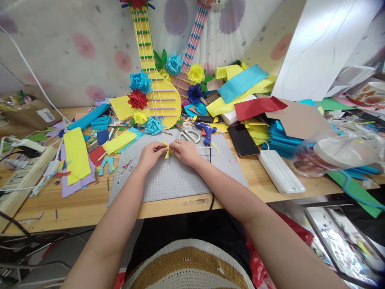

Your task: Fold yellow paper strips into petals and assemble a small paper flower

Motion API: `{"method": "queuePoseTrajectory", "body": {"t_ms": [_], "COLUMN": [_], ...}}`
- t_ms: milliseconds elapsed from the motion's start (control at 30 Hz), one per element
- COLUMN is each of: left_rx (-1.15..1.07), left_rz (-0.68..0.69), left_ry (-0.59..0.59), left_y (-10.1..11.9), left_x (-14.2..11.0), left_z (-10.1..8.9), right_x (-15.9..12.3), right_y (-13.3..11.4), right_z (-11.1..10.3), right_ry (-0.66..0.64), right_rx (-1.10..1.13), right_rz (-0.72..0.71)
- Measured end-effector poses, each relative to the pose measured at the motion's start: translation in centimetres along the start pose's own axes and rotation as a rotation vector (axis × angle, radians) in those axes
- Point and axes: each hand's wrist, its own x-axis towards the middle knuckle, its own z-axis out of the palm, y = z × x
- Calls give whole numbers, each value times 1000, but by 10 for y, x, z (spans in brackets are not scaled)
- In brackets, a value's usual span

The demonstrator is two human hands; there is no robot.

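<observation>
Two hands pinch a small yellow paper piece [167,152] over the grey cutting mat [180,180] on a wooden counter [255,192].

The left hand [152,154] holds the paper from the left, fingertips drawn narrow; the right hand [185,152] pinches from the right, its fingers curled close, with a thin stick [205,147] reaching out rightward past it. Just beyond the hands lie white-handled scissors [192,137] and, to their right, a blue glue gun [208,137]. A black phone [243,140] lies right of the mat, near a white power strip-like block [281,170]. At the far side stands a yellow guitar shape [170,105] with paper flowers [140,81].
</observation>
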Motion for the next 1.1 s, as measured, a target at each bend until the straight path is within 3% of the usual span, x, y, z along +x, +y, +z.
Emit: {"method": "queuePoseTrajectory", "body": {"t_ms": [400, 767, 1100], "left_rx": [421, 517, 565], "left_rz": [225, 314, 384], "left_ry": [-54, -30, 5], "left_y": [5, 9, 2], "left_x": [-1, -2, 0], "left_z": [-9, -8, -11], "right_x": [0, 1, -1], "right_y": [-2, -2, 0], "right_z": [-2, 0, -3], "right_ry": [-15, -24, -53], "right_rx": [109, 142, 26], "right_rz": [11, 138, -19]}}
